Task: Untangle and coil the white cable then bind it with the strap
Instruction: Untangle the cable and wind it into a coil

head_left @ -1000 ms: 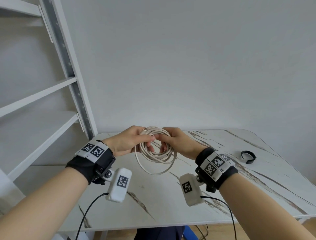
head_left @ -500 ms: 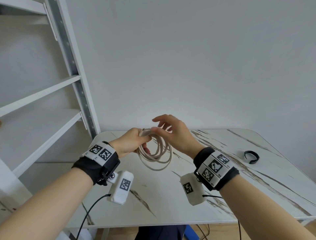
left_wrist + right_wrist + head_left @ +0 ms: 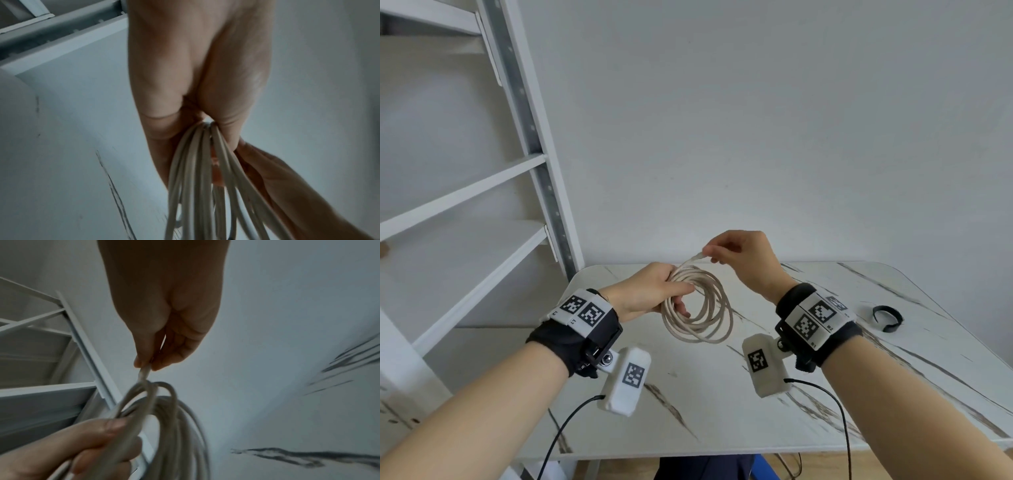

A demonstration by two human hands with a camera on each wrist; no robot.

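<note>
The white cable (image 3: 702,308) hangs as a round coil of several loops above the marble table (image 3: 722,404). My left hand (image 3: 650,291) grips the coil's upper left side, with its fingers curled round the bundled strands (image 3: 205,162). Up and to the right, my right hand (image 3: 736,253) pinches the cable's free end with its plug (image 3: 697,256) between thumb and fingertips (image 3: 148,365). The black strap (image 3: 887,317) lies curled in an open ring on the table at the right, apart from both hands.
A white shelving unit (image 3: 482,205) with a metal upright stands to the left of the table. A plain wall rises behind the table. Black camera leads (image 3: 839,411) hang from both wrists over the table's front edge.
My right hand has let go of the coil's top, lifted up and right, and now pinches the cable's end. The left hand keeps hold of the coil, which has swung slightly right.
</note>
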